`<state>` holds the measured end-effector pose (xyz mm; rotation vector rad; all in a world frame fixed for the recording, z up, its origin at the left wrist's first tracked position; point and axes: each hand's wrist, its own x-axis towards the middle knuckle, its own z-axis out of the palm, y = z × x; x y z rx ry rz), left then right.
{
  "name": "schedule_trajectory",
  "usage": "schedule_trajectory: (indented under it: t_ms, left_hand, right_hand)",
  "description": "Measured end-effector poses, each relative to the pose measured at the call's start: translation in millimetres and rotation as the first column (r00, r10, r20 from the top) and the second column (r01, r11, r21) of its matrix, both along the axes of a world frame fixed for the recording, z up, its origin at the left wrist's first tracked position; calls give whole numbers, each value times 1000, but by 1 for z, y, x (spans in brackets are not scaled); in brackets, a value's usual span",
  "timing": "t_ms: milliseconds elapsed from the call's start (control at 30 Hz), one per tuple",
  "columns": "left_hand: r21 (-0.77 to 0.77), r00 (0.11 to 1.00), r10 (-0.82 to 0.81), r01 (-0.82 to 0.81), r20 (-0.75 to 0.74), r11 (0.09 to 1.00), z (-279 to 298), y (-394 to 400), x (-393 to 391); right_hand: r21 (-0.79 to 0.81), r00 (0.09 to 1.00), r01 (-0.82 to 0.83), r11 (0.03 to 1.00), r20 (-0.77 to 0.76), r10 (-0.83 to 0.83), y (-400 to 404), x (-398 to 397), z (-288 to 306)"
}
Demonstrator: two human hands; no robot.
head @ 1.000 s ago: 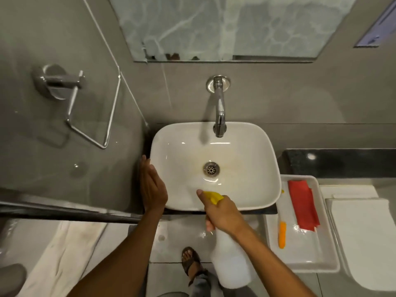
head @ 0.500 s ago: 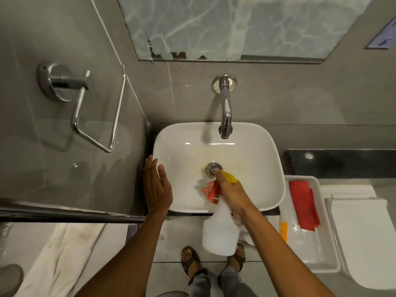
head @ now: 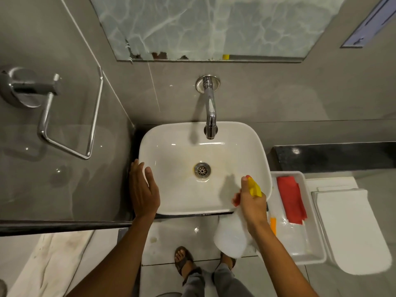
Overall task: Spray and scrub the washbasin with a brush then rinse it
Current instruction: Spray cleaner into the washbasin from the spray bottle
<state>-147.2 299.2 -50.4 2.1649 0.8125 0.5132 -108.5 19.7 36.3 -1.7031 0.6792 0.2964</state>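
Hands frame the white washbasin in the head view, the only view here. The left hand rests flat on the basin's left rim, fingers loosely spread, holding nothing. The right hand is wrapped around the neck of a spray bottle at the basin's near right corner, its yellow nozzle angled across the bowl; the trigger fingers are mostly hidden, so how firmly they squeeze cannot be told. Yellowish staining rings the drain beneath the tap.

A tray just right of the basin holds a red cloth and an orange piece that may be the brush handle.

Risk, as I judge it: with the nozzle so close to the right rim, spray may miss the stained centre and land on the tray, and the bottle's body, hanging outside the bowl, could drip onto the floor.
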Motion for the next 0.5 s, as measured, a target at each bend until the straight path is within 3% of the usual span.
schedule_trajectory:
  t_ms: [133, 233, 367, 500]
  left_hand:
    - [10, 1000, -6, 6, -8, 1000, 1, 0, 0]
    - [0, 1000, -4, 4, -22, 1000, 2, -1, 0]
    - [-11, 1000, -7, 7, -19, 1000, 6, -2, 0]
    - [-33, 999, -2, 0, -48, 999, 7, -2, 0]
  right_hand:
    - [-4, 999, -27, 1000, -30, 27, -25, -13, 9]
    - [151, 997, -34, 988, -62, 44, -38, -26, 16]
    - [51, 966, -203, 978, -153, 209, -34, -40, 14]
    - [127, 916, -312, 941, -221, 334, -17, -48, 17]
